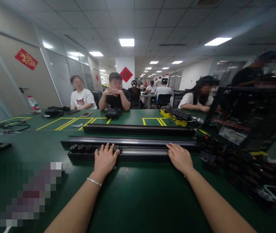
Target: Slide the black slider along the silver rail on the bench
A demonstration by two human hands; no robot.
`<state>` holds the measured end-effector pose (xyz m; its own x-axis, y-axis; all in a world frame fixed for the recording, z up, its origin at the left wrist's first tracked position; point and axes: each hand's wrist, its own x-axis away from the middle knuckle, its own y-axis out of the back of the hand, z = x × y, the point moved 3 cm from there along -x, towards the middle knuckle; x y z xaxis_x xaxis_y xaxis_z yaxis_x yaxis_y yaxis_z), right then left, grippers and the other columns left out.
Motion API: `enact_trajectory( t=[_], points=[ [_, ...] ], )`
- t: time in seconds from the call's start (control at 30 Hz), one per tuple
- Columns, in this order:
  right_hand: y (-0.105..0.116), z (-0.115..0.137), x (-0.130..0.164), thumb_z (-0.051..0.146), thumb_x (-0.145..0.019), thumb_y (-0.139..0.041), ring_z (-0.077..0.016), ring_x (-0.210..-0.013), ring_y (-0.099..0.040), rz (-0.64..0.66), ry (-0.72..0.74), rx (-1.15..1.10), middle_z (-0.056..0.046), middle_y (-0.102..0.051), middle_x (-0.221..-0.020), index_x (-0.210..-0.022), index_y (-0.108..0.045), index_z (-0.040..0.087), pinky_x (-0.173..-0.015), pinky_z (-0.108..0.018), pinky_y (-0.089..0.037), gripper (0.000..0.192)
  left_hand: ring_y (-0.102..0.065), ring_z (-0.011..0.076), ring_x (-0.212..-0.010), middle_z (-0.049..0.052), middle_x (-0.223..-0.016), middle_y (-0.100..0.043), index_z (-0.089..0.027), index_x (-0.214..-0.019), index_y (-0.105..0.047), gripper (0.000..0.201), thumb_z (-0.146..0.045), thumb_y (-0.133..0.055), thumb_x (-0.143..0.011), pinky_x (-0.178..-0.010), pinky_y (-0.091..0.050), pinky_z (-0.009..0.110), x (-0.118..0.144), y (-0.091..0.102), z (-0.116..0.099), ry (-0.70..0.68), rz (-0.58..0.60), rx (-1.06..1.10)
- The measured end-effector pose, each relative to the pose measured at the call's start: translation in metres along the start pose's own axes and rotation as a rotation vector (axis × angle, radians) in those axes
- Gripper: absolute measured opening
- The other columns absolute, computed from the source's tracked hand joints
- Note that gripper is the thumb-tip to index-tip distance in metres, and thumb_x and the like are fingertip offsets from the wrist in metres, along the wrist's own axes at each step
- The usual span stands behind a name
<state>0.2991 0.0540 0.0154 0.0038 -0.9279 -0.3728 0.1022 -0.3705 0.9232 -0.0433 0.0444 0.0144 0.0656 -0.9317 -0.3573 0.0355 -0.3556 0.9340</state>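
A long black rail [143,158] with a shiny inner channel lies across the green table in front of me. Several small black modules, which look like sockets [80,148], sit in its left part. My left hand [106,160] rests over the modules, fingers spread, with one module showing at its thumb side. Over the right end of the same rail lies my right hand [180,158], fingers stretched forward and palm down. Just behind is a second rail [138,141], and a third black rail [138,129] lies farther back.
On the right are an open black case [232,123] and a heap of black parts [244,171]. Yellow holders with a black socket strip [178,113] stand at the back. Cables [13,125], a phone [86,114] and a bottle [33,104] lie left. People sit across the table.
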Motion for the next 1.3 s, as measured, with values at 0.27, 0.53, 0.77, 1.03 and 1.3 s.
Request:
enact_trajectory(
  t=[0.27, 0.53, 0.77, 1.03, 1.3],
  points=[
    [0.0037, 0.0023, 0.0014, 0.032, -0.090, -0.027, -0.0180, -0.125, -0.040, -0.002, -0.015, -0.004, 0.002, -0.048, -0.135, -0.125, -0.055, 0.029, -0.100, -0.039, -0.030, 0.045, -0.034, 0.0318, -0.130, 0.011, -0.141, -0.041, -0.021, -0.133, -0.045, 0.058, -0.052, -0.022, -0.089, -0.103, -0.026, 0.054, 0.0019, 0.0031, -0.0018, -0.003, -0.030, -0.006],
    [0.0067, 0.0043, 0.0023, 0.031, -0.089, -0.028, -0.0181, -0.123, -0.041, -0.017, -0.003, -0.009, 0.001, -0.050, -0.134, -0.123, -0.057, 0.028, -0.099, -0.038, -0.031, 0.044, -0.036, 0.0294, -0.130, 0.009, -0.139, -0.044, -0.017, -0.129, -0.049, 0.059, -0.051, -0.021, -0.090, -0.104, -0.024, 0.056, 0.0004, 0.0013, -0.0025, -0.030, -0.030, 0.032],
    [0.0034, 0.0029, 0.0018, 0.030, -0.089, -0.029, -0.0183, -0.123, -0.042, -0.031, -0.003, -0.009, 0.002, -0.050, -0.134, -0.122, -0.057, 0.028, -0.100, -0.039, -0.030, 0.044, -0.035, 0.0298, -0.130, 0.009, -0.140, -0.043, -0.018, -0.130, -0.048, 0.057, -0.049, -0.022, -0.090, -0.103, -0.024, 0.057, 0.0011, 0.0015, -0.0032, -0.050, -0.024, 0.024],
    [0.0018, 0.0020, 0.0010, 0.030, -0.089, -0.029, -0.0182, -0.124, -0.041, -0.027, 0.001, -0.013, 0.002, -0.050, -0.134, -0.122, -0.057, 0.028, -0.100, -0.038, -0.030, 0.044, -0.035, 0.0308, -0.130, 0.008, -0.140, -0.043, -0.020, -0.131, -0.047, 0.056, -0.050, -0.023, -0.090, -0.103, -0.024, 0.057, 0.0014, 0.0004, -0.0041, -0.060, -0.032, 0.012],
    [0.0038, 0.0026, 0.0014, 0.031, -0.089, -0.029, -0.0185, -0.124, -0.041, -0.009, -0.008, -0.020, 0.001, -0.049, -0.135, -0.123, -0.056, 0.028, -0.100, -0.039, -0.030, 0.044, -0.035, 0.0306, -0.130, 0.009, -0.141, -0.042, -0.021, -0.132, -0.046, 0.056, -0.050, -0.023, -0.090, -0.103, -0.023, 0.057, 0.0024, 0.0003, -0.0043, -0.074, -0.039, 0.003]
  ],
)
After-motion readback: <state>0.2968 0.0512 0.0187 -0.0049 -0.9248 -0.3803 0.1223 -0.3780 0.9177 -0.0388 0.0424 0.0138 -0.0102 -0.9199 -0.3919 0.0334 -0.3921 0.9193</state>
